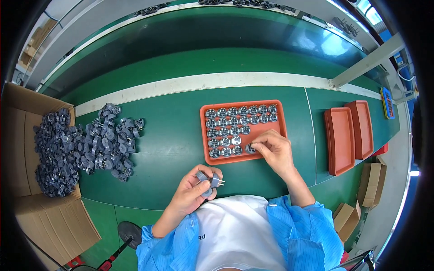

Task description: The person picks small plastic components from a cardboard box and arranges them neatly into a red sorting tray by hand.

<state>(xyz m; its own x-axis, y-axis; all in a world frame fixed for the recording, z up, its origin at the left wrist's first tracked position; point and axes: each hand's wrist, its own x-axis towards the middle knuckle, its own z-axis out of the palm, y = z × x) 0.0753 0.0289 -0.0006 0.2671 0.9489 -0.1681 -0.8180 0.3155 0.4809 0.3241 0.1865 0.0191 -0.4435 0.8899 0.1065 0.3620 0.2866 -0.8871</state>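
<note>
My left hand (187,193), in front of the tray, is closed around a few grey plugs (215,180) with metal pins sticking out to the right. An orange tray (263,131) lies on the green table, with rows of round plugs (233,121) standing pins up in its back and left parts. Over the tray's front right part, my right hand (279,154) pinches a single plug (249,148) between thumb and fingers. That plug sits low, beside the front row; whether it touches the tray bottom I cannot tell.
At the left a heap of grey plugs (106,140) spills from a tipped cardboard box (58,226). Stacked orange trays (341,140) stand at the right, near a white post (368,61). A white rail (203,81) runs behind the tray. Cardboard boxes (373,183) sit lower right.
</note>
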